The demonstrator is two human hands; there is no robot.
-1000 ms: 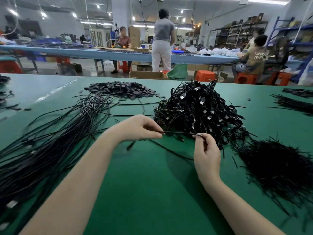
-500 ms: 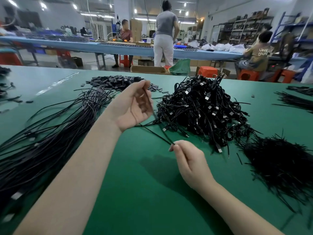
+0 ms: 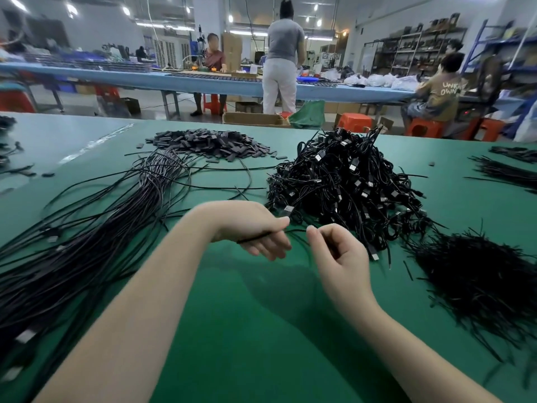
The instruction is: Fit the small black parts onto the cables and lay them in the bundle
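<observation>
My left hand (image 3: 255,228) is closed around a thin black cable (image 3: 296,231) just above the green table, palm down. My right hand (image 3: 337,251) sits close beside it, thumb and forefinger pinched at the same cable's end. A tangled heap of black cables with connectors (image 3: 348,181) lies right behind the hands. The long straight bundle of cables (image 3: 87,234) fans out on the left. A flat pile of small black parts (image 3: 209,144) lies at the back. A heap of thin black sleeves (image 3: 476,274) is on the right.
The green table (image 3: 261,330) stretches towards me under my forearms. More cable bunches (image 3: 505,167) lie at the far right edge. Beyond the table, people work at a long blue bench (image 3: 174,80), with red stools and cardboard boxes on the floor.
My left hand has dropped from its raised position down to table height and turned palm down. My right hand has moved up and right to meet it at the cable.
</observation>
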